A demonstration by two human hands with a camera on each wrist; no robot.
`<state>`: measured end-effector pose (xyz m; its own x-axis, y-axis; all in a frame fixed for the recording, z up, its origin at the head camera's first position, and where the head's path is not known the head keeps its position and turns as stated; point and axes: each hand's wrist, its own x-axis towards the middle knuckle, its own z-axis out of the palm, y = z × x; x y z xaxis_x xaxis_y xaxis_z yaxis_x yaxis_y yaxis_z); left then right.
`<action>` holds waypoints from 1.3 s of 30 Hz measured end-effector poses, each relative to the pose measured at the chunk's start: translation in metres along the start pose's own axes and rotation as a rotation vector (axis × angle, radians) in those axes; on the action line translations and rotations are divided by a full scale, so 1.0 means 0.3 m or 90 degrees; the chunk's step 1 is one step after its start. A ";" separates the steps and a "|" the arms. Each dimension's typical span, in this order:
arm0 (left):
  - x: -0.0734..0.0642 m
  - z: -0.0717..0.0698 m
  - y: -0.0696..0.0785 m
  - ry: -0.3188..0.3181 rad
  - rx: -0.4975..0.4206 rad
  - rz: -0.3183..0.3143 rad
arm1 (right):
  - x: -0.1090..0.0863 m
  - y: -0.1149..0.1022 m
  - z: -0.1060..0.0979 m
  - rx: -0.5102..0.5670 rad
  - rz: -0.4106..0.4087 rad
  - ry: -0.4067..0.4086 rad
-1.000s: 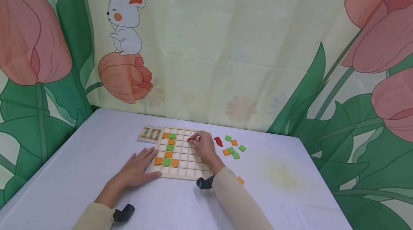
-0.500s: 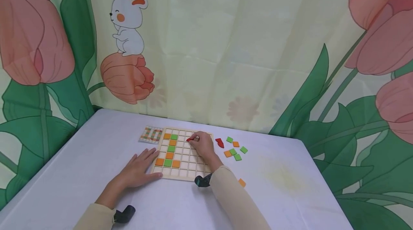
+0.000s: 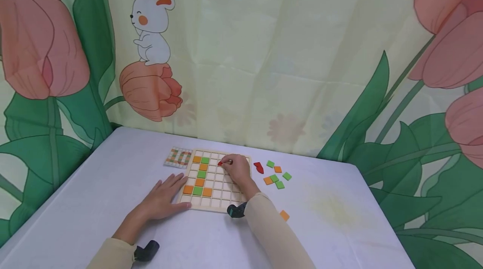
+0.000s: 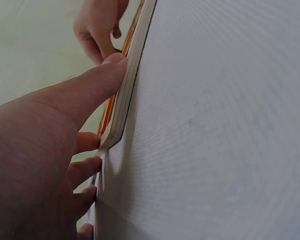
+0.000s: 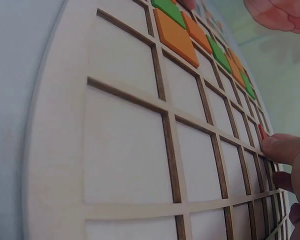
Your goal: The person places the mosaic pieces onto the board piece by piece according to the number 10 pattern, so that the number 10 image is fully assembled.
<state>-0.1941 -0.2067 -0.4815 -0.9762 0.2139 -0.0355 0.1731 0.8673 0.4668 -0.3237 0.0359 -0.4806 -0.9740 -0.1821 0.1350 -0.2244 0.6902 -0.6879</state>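
My right hand [image 3: 238, 172] pinches a small red tile [image 3: 220, 163] over the upper middle cells of a wooden grid board [image 3: 215, 194]. In the right wrist view this red tile [image 5: 261, 131] is seen nearly edge-on, tilted, between thumb and fingers. Its exact contact with the board cannot be told. My left hand [image 3: 161, 201] lies with spread fingers at the board's lower left, its thumb touching the board's edge [image 4: 126, 95] in the left wrist view. Orange tiles [image 3: 207, 192] and green tiles [image 3: 201, 174] sit in cells on the board's left side.
A patterned card [image 3: 178, 157] lies against the board's upper left. To the right lie loose red tiles [image 3: 258, 167] and several green and orange tiles [image 3: 268, 180]. One orange tile [image 3: 284, 215] lies nearer the right sleeve. A printed curtain [image 3: 241, 59] hangs behind the table.
The head view has shifted slightly. My right hand stays over the same part of the board with the red tile, which now shows less beyond the fingertips. My left hand keeps its place.
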 end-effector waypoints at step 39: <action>0.004 0.007 0.006 0.003 0.009 0.004 | -0.139 0.057 -0.190 0.020 0.007 -0.008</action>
<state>-0.1947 -0.2040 -0.4827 -0.9758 0.2170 -0.0284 0.1808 0.8724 0.4541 -0.2888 0.0950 -0.4574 -0.9757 -0.1842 0.1183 -0.2127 0.6699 -0.7113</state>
